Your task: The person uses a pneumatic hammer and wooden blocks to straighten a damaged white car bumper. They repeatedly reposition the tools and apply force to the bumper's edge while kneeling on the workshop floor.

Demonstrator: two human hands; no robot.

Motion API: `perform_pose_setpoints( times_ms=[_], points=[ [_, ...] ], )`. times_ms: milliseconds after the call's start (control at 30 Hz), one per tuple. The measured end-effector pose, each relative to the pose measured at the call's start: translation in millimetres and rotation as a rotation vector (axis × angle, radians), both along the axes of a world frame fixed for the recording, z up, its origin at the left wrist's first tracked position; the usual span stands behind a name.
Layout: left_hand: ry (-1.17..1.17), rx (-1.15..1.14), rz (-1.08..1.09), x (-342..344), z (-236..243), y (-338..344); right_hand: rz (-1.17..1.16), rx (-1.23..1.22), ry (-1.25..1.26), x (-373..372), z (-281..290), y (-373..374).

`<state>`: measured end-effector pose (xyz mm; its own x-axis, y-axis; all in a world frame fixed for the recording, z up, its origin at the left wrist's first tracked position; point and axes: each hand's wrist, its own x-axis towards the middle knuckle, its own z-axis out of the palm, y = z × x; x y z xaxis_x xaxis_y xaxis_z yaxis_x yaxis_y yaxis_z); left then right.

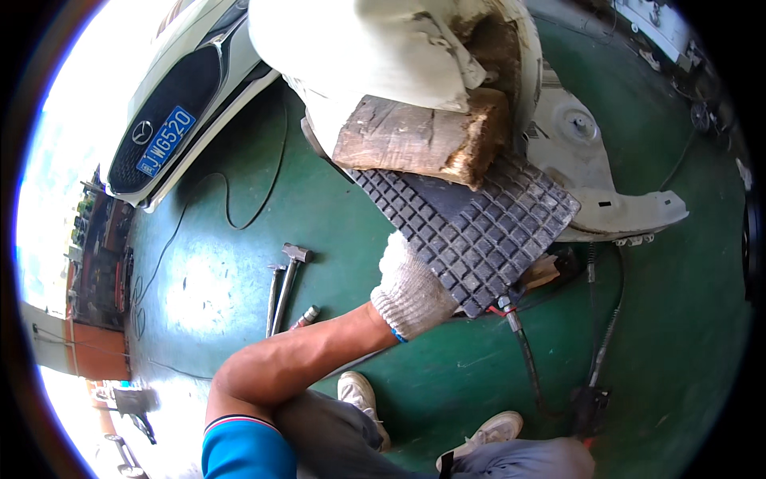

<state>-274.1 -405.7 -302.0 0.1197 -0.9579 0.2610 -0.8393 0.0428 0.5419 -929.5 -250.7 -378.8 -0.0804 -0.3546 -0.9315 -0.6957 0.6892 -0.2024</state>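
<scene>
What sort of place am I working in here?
Probably a vehicle body repair shop: a white car stands nearby, with a bare white metal body part and two hammers on the green floor.

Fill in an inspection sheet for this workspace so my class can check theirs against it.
Surface: green floor, with bright glare toward the left.
Job's things: black ridged rubber pad; wooden block overlapping it in view; white metal part to the right.
Clutter: larger hammer and smaller hammer side by side on the floor; red-and-silver tool nearby.
Hands: left hand, in a whitish knit glove, at the pad's near edge, fingers hidden; right hand not in view.
Cables: dark hose with a metal fitting below the pad; thin dark cable curving across the floor.
Surroundings: white car at upper left.
</scene>
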Motion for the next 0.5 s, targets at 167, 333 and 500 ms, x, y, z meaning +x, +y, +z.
perform_pose_setpoints(
  times_ms=[167,333,500],
  points=[
    [-0.08,-0.154,0.04,-3,-4,-2,0.075,0.143,-0.254,-17,-4,-20],
    [0.208,0.025,-0.001,1,-8,-2,-0.296,0.249,-0.502,6,49,-34],
    [-0.144,-0.056,-0.042,0,-4,-4,-0.106,0.19,-0.153,-36,-49,4]
  ],
)
